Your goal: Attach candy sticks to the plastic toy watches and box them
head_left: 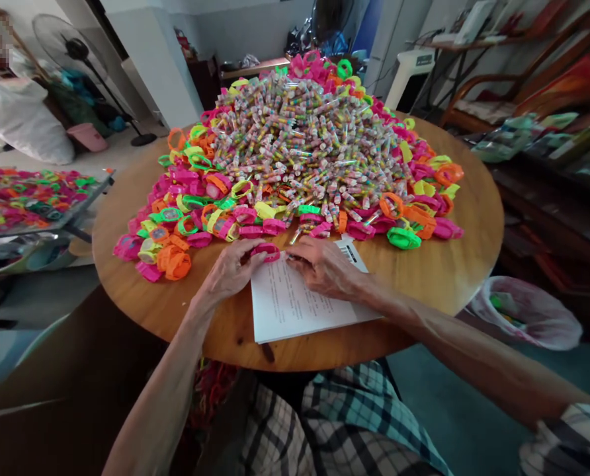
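- Round wooden tabletop (438, 271) fills the middle of the view; its far half is buried under a heap of small striped tubes (299, 145), ringed by bright plastic toy watches (186, 225) in pink, orange, green and yellow; the near rim curves just in front of the person's checked clothing
- Bare wood shows only in a band along the near edge and at the right side; a white printed sheet (295, 304) lies on that band, its near corner close to the rim
- Left of the tabletop, a lower tray (51, 211) carries more of the coloured pieces; at the right, below the rim, stands a bin lined with a plastic bag (528, 311); shelves crowd the right wall, a standing fan (71, 53) is at the far left
- left hand (230, 271) rests palm down at the sheet's left edge, fingers curled and pinching one end of a pink watch band (265, 250)
- right hand (325, 264) lies on the top of the sheet, fingers bent and closed toward the other end of the same band; whether it truly grips is hard to tell
- The band sits between both hands, just in front of the heap; its long axis runs left to right, roughly parallel to the near rim
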`<state>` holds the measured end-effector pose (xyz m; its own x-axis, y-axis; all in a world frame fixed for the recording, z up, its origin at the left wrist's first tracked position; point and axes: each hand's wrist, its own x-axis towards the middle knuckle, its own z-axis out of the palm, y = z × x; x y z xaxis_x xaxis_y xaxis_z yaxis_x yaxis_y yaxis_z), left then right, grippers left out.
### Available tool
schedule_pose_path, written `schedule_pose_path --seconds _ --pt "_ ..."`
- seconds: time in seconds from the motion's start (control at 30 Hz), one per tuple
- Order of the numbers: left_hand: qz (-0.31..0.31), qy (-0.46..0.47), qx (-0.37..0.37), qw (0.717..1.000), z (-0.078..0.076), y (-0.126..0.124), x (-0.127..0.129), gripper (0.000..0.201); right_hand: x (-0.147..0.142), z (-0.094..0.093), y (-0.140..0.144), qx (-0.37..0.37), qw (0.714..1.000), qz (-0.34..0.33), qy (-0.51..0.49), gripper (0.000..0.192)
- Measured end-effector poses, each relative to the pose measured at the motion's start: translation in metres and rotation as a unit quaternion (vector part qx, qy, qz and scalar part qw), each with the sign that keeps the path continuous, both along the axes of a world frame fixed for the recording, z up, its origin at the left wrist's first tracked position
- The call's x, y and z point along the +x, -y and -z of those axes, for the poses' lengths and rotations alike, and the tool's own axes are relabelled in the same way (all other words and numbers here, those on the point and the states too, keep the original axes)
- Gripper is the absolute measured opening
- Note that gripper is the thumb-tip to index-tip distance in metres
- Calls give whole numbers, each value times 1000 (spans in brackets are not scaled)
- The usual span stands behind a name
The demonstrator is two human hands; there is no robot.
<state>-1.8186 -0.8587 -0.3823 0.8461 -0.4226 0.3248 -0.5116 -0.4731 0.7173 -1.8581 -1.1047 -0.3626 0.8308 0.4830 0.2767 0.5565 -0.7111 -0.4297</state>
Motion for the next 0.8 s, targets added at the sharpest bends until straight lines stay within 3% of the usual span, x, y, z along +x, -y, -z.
schedule_pose_path --seconds 0.43,0.8 --pt "8 36 3 999 5 4 -1 31 -2 11 -4 -5 999 -5 49 29" --pt "37 58 56 996 -4 5 0 31 -2 11 -5 -144 981 -53 120 32"
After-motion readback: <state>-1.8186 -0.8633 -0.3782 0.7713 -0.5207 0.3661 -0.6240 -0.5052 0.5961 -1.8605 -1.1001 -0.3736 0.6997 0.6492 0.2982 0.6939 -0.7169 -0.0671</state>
